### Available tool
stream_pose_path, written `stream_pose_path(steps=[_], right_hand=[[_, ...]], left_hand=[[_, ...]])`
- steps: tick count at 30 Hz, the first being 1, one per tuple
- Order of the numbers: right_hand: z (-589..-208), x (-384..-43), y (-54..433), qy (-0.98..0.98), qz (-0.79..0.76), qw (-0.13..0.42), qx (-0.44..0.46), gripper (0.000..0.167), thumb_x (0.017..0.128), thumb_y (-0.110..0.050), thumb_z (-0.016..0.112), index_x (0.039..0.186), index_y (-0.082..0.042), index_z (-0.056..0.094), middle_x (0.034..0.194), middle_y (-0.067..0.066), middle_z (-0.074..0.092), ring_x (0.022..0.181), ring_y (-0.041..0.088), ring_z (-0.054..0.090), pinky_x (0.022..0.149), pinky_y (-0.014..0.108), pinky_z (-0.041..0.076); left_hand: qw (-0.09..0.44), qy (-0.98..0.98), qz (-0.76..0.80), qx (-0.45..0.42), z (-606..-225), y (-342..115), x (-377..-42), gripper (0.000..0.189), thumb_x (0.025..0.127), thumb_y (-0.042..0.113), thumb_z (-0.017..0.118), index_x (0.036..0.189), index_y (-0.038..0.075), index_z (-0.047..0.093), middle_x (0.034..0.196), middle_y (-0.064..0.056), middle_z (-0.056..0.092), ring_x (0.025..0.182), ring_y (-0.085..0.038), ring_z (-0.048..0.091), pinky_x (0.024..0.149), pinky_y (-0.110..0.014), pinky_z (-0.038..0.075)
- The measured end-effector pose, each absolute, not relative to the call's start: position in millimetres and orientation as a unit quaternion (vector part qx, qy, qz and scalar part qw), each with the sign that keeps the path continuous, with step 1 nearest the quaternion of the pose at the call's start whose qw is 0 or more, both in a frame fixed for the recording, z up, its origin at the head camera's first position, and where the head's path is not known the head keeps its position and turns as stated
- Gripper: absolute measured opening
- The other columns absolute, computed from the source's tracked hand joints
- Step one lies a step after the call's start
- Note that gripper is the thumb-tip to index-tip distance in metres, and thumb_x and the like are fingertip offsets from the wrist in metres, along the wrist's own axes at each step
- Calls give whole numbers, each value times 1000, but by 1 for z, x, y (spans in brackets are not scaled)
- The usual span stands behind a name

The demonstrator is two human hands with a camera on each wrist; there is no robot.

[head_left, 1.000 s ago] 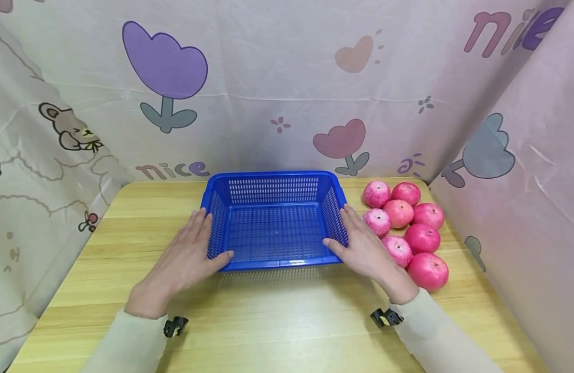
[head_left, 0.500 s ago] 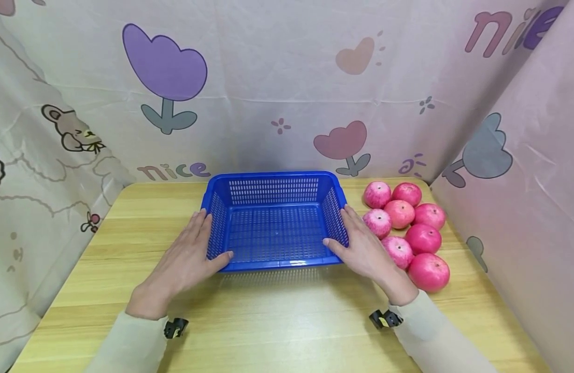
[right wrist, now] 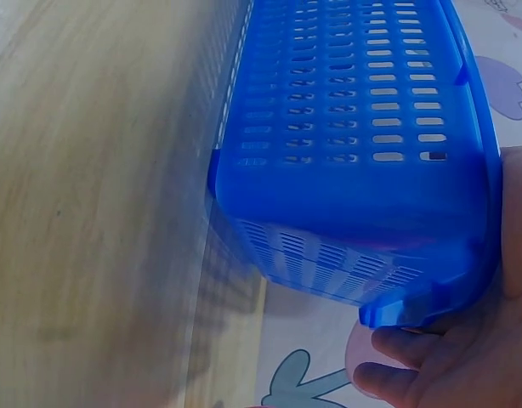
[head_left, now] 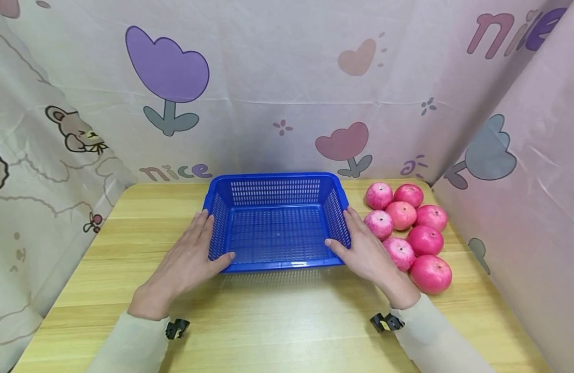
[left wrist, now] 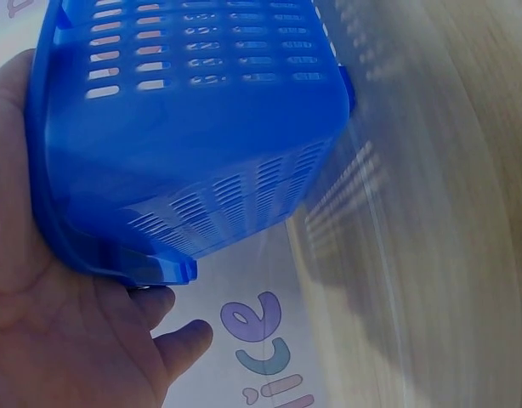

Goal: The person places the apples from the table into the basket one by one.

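Note:
A blue plastic basket point(head_left: 273, 267) with slotted walls stands on the wooden table, bare inside. My left hand point(head_left: 186, 254) holds its left front corner, thumb over the front rim and fingers along the outside of the left wall. At the opposite corner my right hand point(head_left: 366, 251) holds it the same way. Both wrist views show the rim in the crook of each hand, with the left fingertips point(left wrist: 186, 344) and right fingertips point(right wrist: 388, 378) reaching past the rim's end. Several pinkish-red apples point(head_left: 426, 240) lie grouped right of the basket, close to my right hand and forearm.
The pale wooden table point(head_left: 277, 321) meets a printed curtain point(head_left: 259, 67) behind the basket, and more curtain hangs at both sides. The apples lie near the table's right edge. Bare wood shows left of the basket and in front of it.

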State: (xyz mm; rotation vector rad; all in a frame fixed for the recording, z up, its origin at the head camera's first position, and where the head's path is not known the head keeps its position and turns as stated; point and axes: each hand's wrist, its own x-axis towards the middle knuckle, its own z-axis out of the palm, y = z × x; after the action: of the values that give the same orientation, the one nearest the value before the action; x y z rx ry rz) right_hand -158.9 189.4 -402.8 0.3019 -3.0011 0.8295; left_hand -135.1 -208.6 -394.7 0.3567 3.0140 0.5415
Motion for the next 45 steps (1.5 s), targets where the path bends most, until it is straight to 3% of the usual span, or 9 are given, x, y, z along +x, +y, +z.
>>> stream_pose_path(steps=[18, 29, 39, 45], right_hand=[[-405, -153, 191, -955, 279, 34, 91, 88, 105, -59, 55, 164, 1, 31, 172, 23, 26, 156, 46, 32, 123, 65, 30], [-404, -143, 205, -954, 282, 73, 70, 74, 112, -51, 43, 160, 4, 38, 167, 27, 35, 154, 47, 35, 124, 64, 29], [-400, -126, 239, -960, 241, 139, 12, 76, 110, -52, 49, 156, 8, 41, 160, 33, 42, 147, 55, 39, 119, 70, 33], [-398, -116, 257, -966, 218, 136, -36, 83, 106, -52, 57, 156, 11, 38, 161, 35, 38, 146, 59, 37, 114, 76, 33]], left_hand=[[29, 976, 184, 113, -395, -207, -133, 115, 97, 76, 52, 168, -3, 7, 177, -22, -2, 163, -44, 3, 125, -68, 21], [29, 976, 185, 112, -395, -207, -133, 114, 98, 75, 53, 168, -2, 7, 177, -21, -3, 164, -43, 3, 125, -69, 21], [29, 976, 186, 111, -394, -207, -133, 111, 99, 69, 57, 168, -1, 6, 177, -21, -4, 164, -43, 2, 125, -69, 21], [26, 976, 185, 111, -394, -208, -133, 111, 99, 69, 57, 168, -2, 6, 177, -21, -4, 164, -43, 2, 126, -68, 21]])
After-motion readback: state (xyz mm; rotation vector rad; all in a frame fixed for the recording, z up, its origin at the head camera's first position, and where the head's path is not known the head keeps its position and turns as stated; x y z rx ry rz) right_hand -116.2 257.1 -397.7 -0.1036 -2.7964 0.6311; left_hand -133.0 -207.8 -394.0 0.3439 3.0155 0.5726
